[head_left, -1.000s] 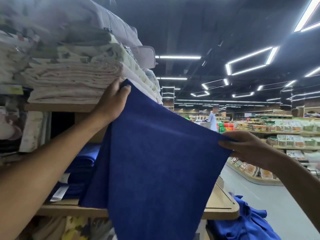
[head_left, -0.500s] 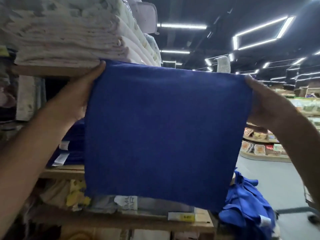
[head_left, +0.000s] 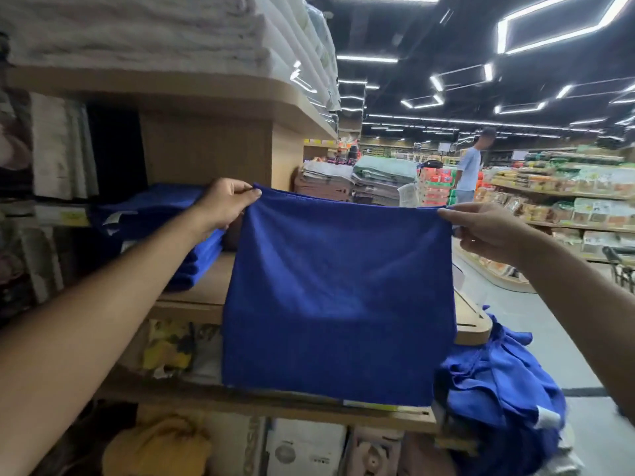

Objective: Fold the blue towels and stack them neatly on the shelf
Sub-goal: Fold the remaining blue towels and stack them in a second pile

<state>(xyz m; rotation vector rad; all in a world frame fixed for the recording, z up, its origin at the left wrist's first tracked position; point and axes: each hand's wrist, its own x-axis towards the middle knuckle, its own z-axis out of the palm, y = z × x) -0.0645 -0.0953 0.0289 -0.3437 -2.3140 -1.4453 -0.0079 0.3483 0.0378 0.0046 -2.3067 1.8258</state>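
The left hand point(head_left: 225, 204) and right hand point(head_left: 481, 228) each pinch a top corner of the square blue terry towel point(head_left: 338, 297), hanging spread before the wooden shelf point(head_left: 202, 286); behind sits a stack of folded blue towels point(head_left: 161, 228).

Item: dark blue terry towel point(head_left: 338, 293), hanging flat, top corners pinched by left grip point(head_left: 225, 204) and right grip point(head_left: 481, 231). Behind, left: stack of folded blue towels point(head_left: 154, 214) on wooden shelf point(head_left: 208, 286). Lower right: heap of loose blue towels point(head_left: 498, 383). Above: folded white linens point(head_left: 154, 29).
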